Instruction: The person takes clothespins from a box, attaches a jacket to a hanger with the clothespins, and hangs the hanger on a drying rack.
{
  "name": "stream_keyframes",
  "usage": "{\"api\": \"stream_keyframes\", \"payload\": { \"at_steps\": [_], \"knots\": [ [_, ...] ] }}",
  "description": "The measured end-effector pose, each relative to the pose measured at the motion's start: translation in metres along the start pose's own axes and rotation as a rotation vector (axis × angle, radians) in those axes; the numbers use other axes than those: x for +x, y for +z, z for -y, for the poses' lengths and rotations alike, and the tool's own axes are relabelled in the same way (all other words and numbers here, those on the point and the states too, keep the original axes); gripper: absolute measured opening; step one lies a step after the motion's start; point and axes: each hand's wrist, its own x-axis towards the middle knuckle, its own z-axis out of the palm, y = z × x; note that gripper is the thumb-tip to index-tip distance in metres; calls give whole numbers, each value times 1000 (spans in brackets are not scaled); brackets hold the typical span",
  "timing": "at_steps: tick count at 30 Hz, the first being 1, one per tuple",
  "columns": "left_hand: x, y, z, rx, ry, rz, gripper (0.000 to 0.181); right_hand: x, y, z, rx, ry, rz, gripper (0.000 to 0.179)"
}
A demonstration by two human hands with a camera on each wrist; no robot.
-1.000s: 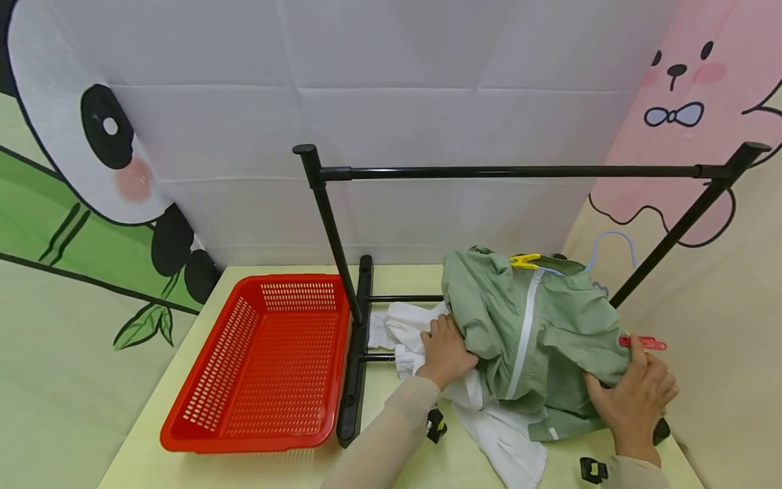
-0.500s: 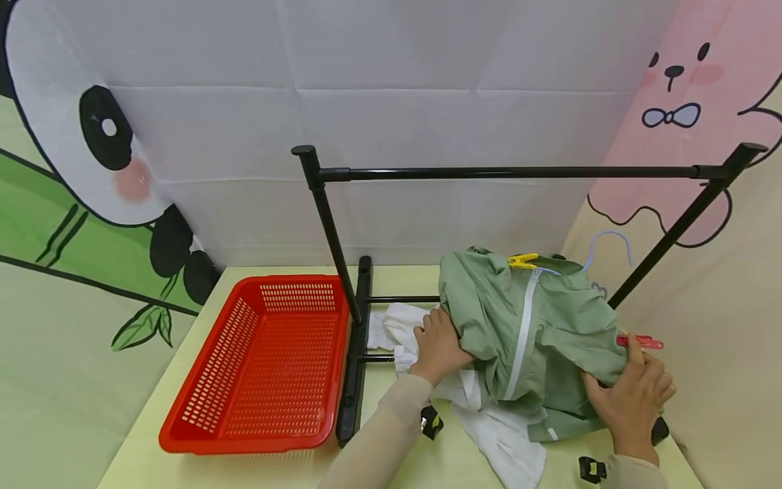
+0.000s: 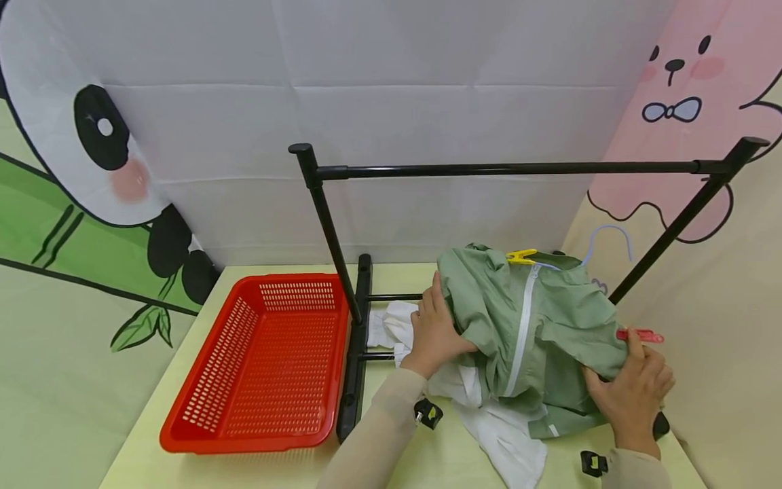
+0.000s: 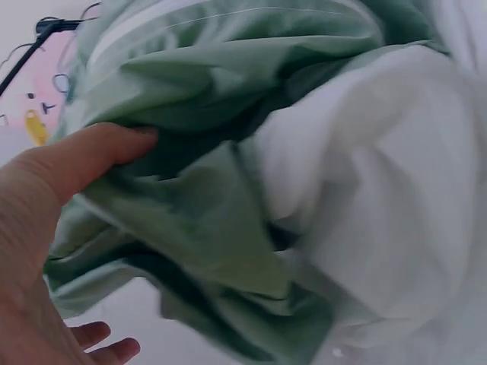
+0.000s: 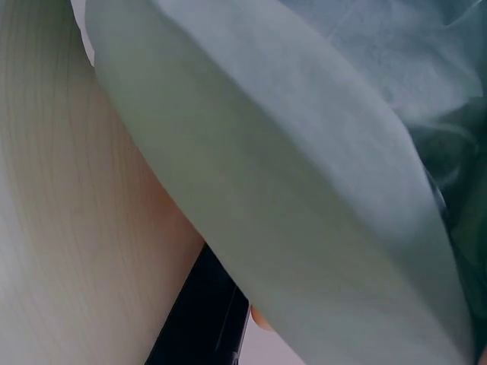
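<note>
A green zip-up jacket (image 3: 489, 299) with a pale zip lies heaped under the black rack, over a white garment (image 3: 501, 435). At its left side my left hand (image 3: 435, 333) has long, extended fingers along the edge. The left wrist view shows its thumb lying on a green fold, with its fingertips apart below. My right hand (image 3: 635, 394) holds the jacket's right side between thumb and fingers, beside a red clip (image 3: 640, 336). Cloth hides most of those fingers in the right wrist view. A yellow clip (image 3: 521, 257) sits at the collar, where a blue hanger (image 3: 611, 229) sticks out.
The black clothes rack (image 3: 507, 170) stands over the garments, its foot (image 3: 351, 401) running along the left. A red perforated basket (image 3: 256, 445) stands left of that foot. The pale table (image 3: 201, 468) meets a hung white backdrop (image 3: 391, 122) behind.
My left hand has slid slightly left and its fingers have moved up and straightened along the jacket's edge. The right hand stays nearly still.
</note>
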Motion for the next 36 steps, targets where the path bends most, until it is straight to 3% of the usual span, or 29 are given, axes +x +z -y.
{"api": "stream_keyframes", "payload": {
  "at_steps": [8, 16, 27, 36],
  "knots": [
    [4, -21, -7, 12, 38, 55, 146, 4, 1, 2, 15, -18, 16, 83],
    [5, -32, -10, 5, 27, 143, 150, 5, 2, 4, 26, -13, 37, 86],
    [7, -43, -10, 64, 16, 193, 159, 4, 0, 3, 38, -36, 58, 87],
    [11, -53, -14, 37, -5, 176, 153, 8, -4, 5, 55, -62, 98, 88]
  ]
}}
